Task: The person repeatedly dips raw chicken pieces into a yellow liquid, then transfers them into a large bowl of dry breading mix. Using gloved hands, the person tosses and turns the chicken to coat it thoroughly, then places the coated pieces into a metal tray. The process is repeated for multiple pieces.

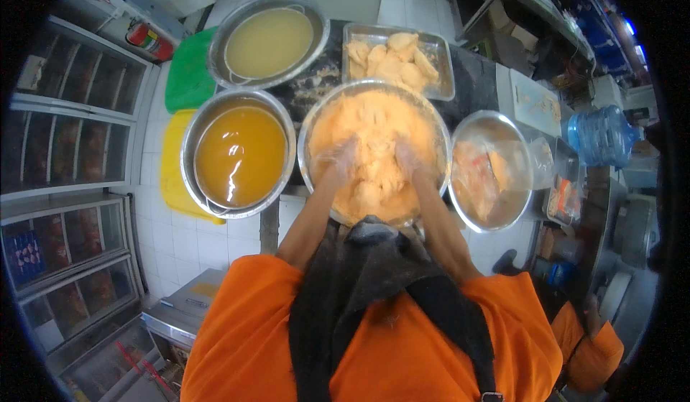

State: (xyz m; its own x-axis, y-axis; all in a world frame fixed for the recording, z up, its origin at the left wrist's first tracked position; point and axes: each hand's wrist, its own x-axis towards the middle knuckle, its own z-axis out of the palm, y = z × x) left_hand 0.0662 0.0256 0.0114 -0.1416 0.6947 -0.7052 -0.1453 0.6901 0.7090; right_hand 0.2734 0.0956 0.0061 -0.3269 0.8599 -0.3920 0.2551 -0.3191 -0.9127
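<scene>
A large steel bowl (303, 151) of pale orange breading flour (372, 108) stands before me. Inside its left half is my left hand (343, 159), fingers down in the flour. Opposite, my right hand (408, 159) reaches into the right half. Both hands are blurred, and flour hides their fingers, so any grip is hidden. Between them lie lumpy, flour-covered pieces (374, 178). Just beyond the bowl, a rectangular steel tray (444, 81) holds several coated pieces (401, 62) that look like chicken.
Left stand a steel bowl of amber liquid (240, 154) and, farther back, one of cloudy yellowish liquid (269, 43). A steel bowl (528, 186) at right contains a plastic bag (477, 173). Beyond it is a blue water jug (601, 135). Another person (587, 348) is at lower right.
</scene>
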